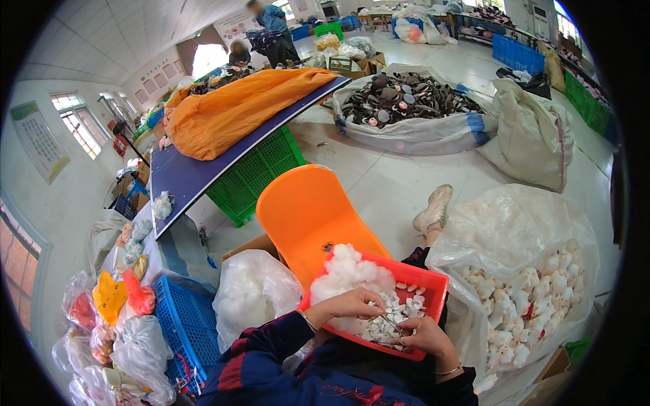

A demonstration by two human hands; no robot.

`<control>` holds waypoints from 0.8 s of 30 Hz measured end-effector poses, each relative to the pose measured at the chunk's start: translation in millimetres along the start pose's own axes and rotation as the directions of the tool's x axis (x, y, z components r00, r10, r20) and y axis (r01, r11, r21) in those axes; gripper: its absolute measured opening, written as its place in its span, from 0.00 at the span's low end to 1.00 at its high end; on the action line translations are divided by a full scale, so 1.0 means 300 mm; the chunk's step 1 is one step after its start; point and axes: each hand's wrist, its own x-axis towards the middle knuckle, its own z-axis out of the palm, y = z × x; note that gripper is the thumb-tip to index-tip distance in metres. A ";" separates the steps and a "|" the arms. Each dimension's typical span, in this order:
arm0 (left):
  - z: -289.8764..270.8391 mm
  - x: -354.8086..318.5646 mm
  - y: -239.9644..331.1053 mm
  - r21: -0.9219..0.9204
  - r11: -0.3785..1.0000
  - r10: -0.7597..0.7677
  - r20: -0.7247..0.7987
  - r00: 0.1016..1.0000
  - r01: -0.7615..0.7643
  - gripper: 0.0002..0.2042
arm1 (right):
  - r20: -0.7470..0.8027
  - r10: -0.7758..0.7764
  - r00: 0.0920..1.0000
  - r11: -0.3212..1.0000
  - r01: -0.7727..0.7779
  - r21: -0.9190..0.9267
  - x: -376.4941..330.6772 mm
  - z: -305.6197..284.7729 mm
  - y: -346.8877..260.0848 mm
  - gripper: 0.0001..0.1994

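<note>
A red tray rests across my lap. White fluffy stuffing fills its left part, and small white pieces lie loose in the rest. Over these pieces, my right hand is closed around a slim metal tool, which points up and left toward my other hand. The tool looks like forceps, but its exact kind is unclear. My left hand is closed in a pinch at the tool's far end, palm down. Whatever lies between its fingertips is too small to make out.
An orange chair stands just beyond the tray. To the left are a bag of stuffing and a blue crate. At right lies a plastic bag of small white plush pieces. A sack of brown plush pieces sits farther off.
</note>
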 end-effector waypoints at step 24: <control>-0.024 -0.115 0.141 0.217 0.975 -0.075 0.114 0.991 0.048 0.04 | 0.224 0.060 0.973 0.998 -0.054 -0.033 -0.063 -0.013 -0.087 0.15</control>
